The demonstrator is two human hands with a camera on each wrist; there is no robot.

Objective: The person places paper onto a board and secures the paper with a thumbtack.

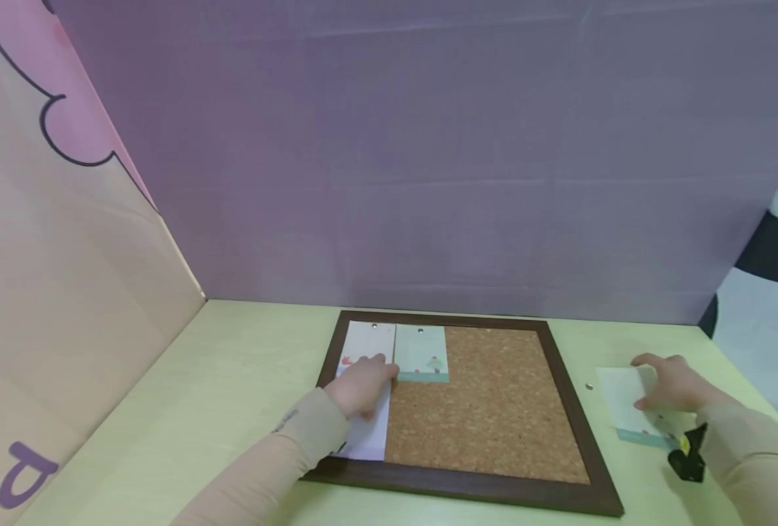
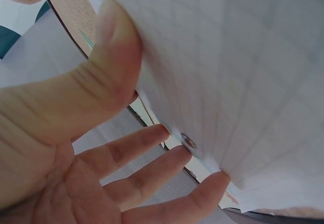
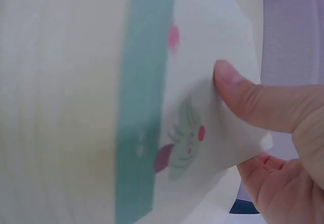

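My left hand (image 1: 360,386) rests on the left side of a cork board, its fingers at the upper edge of a pale lilac paper sheet (image 1: 369,438). In the left wrist view, the thumb lies along this faintly gridded sheet. The fingertips are beside a round metal pin (image 2: 189,140) near its edge. Off the board's right side, my right hand (image 1: 678,387) pinches a pale note sheet (image 1: 622,394) with a green bottom band. The right wrist view has the thumb on its printed face, close to a cartoon cabbage (image 3: 187,143), with the fingers behind its edge.
On the cork board (image 1: 487,424), framed in dark wood (image 1: 461,486), a pinkish note (image 1: 369,334) and a pale green note (image 1: 421,354) hang side by side, each with a pin at its top. Another pin (image 1: 589,386) lies on the table between frame and right hand.
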